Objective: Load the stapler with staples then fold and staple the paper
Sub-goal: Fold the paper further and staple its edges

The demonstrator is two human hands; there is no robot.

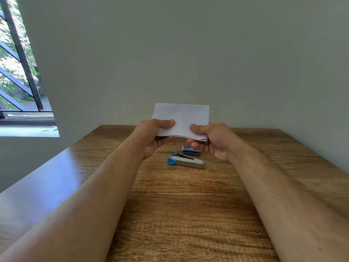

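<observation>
Both hands [181, 138] pinch the folded paper [182, 118] above the stapler [186, 161].

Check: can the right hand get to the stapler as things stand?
Probably not yet: the right hand pinches the folded white paper with the left hand. The blue-and-silver metal stapler lies uncovered below on the wooden table.

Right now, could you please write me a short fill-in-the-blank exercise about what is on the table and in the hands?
1. Both the left hand and the right hand hold a folded sheet of ____.
2. The stapler lies on the wooden ____.
3. The plastic end of the stapler is coloured ____.
4. The small staple box lies just ____ the stapler, towards the wall.

Missing words: paper; table; blue; behind
</observation>
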